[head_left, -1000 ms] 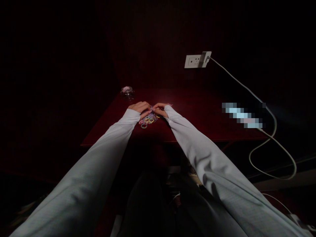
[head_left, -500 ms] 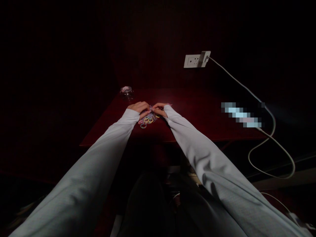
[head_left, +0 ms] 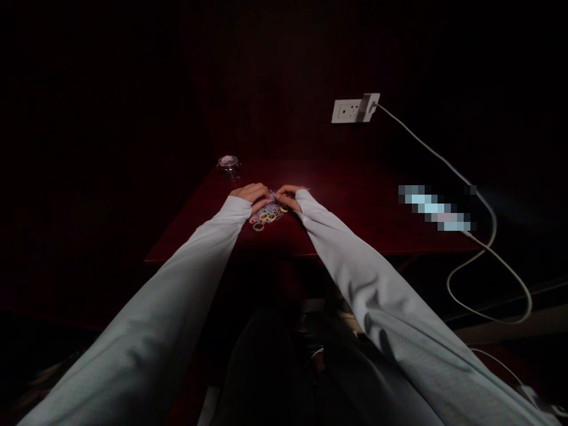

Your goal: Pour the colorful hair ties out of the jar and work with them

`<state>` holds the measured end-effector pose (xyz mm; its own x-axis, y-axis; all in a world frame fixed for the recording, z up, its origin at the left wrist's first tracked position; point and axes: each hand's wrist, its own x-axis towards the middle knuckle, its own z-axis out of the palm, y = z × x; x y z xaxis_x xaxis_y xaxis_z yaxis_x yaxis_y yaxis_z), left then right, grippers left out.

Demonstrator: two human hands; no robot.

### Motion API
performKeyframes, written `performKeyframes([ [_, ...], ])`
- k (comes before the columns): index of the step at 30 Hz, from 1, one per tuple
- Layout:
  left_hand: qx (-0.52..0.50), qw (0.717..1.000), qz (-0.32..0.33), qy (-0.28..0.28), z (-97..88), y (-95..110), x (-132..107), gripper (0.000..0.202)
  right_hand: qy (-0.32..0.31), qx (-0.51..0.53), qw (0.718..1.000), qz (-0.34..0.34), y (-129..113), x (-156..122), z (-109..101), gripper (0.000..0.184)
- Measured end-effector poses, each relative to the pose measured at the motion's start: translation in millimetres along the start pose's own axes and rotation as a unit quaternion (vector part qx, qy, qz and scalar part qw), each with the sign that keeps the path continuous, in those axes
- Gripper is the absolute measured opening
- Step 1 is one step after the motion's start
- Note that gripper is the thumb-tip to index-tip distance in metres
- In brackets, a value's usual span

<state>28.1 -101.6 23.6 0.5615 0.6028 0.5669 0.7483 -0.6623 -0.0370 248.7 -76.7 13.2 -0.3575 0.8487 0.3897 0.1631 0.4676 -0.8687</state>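
Observation:
A small heap of colourful hair ties, pink, purple, yellow and green, lies on the dark red table. Over the heap's left side, my left hand has its fingers curled and pressed together. Facing it from the right, my right hand is bent with thumb and forefinger closed at the heap's upper edge. The fingertips of both hands nearly meet among the ties. Whatever is pinched between them is too small and dark to make out.
A clear jar with something pink on top stands at the table's back left. On the right lies a blurred-out device with a white cable running to a charger in the wall socket.
Both hands stay over the heap of hair ties. My right fingers have shifted very slightly away from my left fingertips. The whole view has moved a touch.

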Motion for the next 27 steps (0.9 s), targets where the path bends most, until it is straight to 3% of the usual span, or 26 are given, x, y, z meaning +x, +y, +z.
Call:
performKeyframes([
  [7, -0.021, 1.000, -0.003, -0.005, 0.1, -1.9, -0.1, 0.022, 0.012, -0.041, 0.999, -0.006, 2.1, 1.7, 0.5, 0.034],
  [17, -0.018, 0.999, -0.026, -0.003, 4.6, -2.8, 2.1, 0.019, 0.057, -0.115, 0.991, -0.033, 2.4, 5.2, -4.8, 0.021],
  [27, -0.027, 0.999, -0.039, -0.006, 1.0, 2.1, 1.1, 0.021, 0.112, -0.275, 0.955, -0.002, -18.4, -5.1, -12.0, 0.014],
])
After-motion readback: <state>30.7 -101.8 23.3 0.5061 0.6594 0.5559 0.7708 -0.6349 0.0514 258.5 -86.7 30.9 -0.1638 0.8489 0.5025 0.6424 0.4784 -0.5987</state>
